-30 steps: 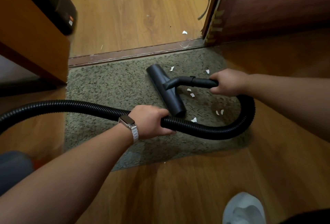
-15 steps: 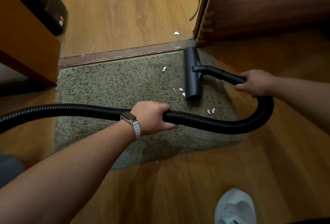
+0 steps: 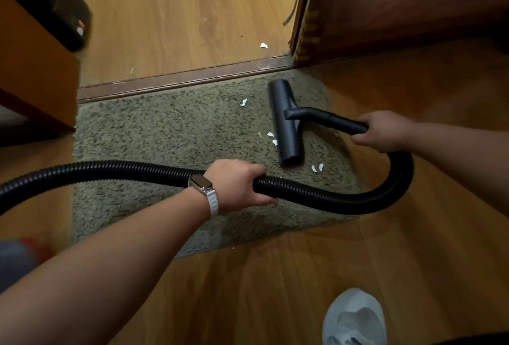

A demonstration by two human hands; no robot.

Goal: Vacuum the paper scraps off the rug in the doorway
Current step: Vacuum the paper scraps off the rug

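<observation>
A grey-green shaggy rug (image 3: 165,135) lies in the doorway. The black vacuum nozzle (image 3: 285,121) rests flat on its right part, lengthwise front to back. My right hand (image 3: 385,131) grips the nozzle's black tube at the rug's right edge. My left hand (image 3: 239,183), with a watch on the wrist, grips the ribbed black hose (image 3: 330,196), which loops from left to right across the rug. White paper scraps lie on the rug: one (image 3: 243,102) left of the nozzle's far end, two (image 3: 272,138) beside its left side, two (image 3: 316,167) just past its near end.
A wooden threshold strip (image 3: 179,80) bounds the rug's far edge, with more scraps (image 3: 264,45) on the floor beyond. A dark door (image 3: 399,6) stands at the right, wooden furniture (image 3: 35,69) at the left. My white shoe (image 3: 354,317) is at the bottom, and the vacuum body (image 3: 19,256) at the lower left.
The nozzle swung from the rug's middle to its far right corner, then slid back toward me along the right side. Scraps near the right edge are gone. Both hands kept their grips.
</observation>
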